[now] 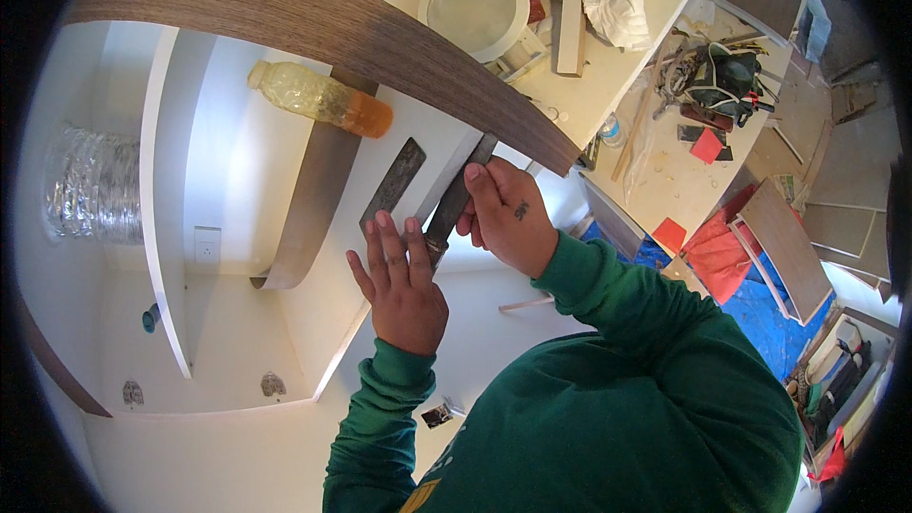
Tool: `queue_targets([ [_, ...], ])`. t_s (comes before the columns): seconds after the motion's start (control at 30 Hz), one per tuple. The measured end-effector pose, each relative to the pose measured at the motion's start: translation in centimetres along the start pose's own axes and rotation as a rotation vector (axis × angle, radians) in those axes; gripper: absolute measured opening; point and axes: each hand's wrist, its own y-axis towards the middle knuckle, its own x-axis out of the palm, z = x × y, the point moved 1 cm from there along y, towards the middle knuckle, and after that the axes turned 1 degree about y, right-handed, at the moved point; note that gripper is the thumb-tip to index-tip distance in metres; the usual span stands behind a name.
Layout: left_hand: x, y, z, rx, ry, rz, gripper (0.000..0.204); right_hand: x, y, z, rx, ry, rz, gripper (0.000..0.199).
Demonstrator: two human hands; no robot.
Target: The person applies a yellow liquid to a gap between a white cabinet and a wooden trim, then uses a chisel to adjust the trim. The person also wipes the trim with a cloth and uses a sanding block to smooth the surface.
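Observation:
My right hand (511, 214) is closed around a long, dark, flat bar (454, 199), thumb along its upper face. What kind of tool it is cannot be made out. Its lower end runs down beside the fingertips of my left hand (404, 299). That hand lies palm down, fingers stretched and apart; whether it touches the bar is unclear. Just beyond its fingers a dark grey slab (395, 182) rests on the white panel. Farther up, a clear plastic bottle (318, 100) with orange-brown liquid appears next to the wood-grain edge.
A curved-looking wood-grain board (313, 14) crosses the top. Behind it are a round white lamp fitting (475, 9), a wood strip (572, 14) and crumpled white plastic (617, 2). White cabinet panels (166, 209) and a silvery duct (93, 185) stand left. Tools (727, 81) clutter the right.

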Motion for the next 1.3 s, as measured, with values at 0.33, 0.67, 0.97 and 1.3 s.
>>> queue_targets([
  [0.33, -0.1, 0.0, 0.1, -0.002, -0.012, -0.009, 0.094, -0.1, 0.4, 0.1, 0.040, 0.069, -0.050, 0.037],
  [0.67, -0.5, 0.4, 0.5, -0.029, 0.013, -0.045, 0.091, -0.4, 1.2, 0.2, 0.037, 0.069, -0.046, 0.045],
  [0.97, -0.3, 0.5, 0.4, -0.027, 0.003, 0.016, 0.091, 0.1, 0.7, 0.4, 0.029, 0.181, -0.043, 0.039],
  [1.3, -0.6, -0.2, 0.1, -0.023, 0.013, 0.015, 0.090, 0.4, -0.7, 0.2, 0.009, 0.122, 0.008, 0.037],
])
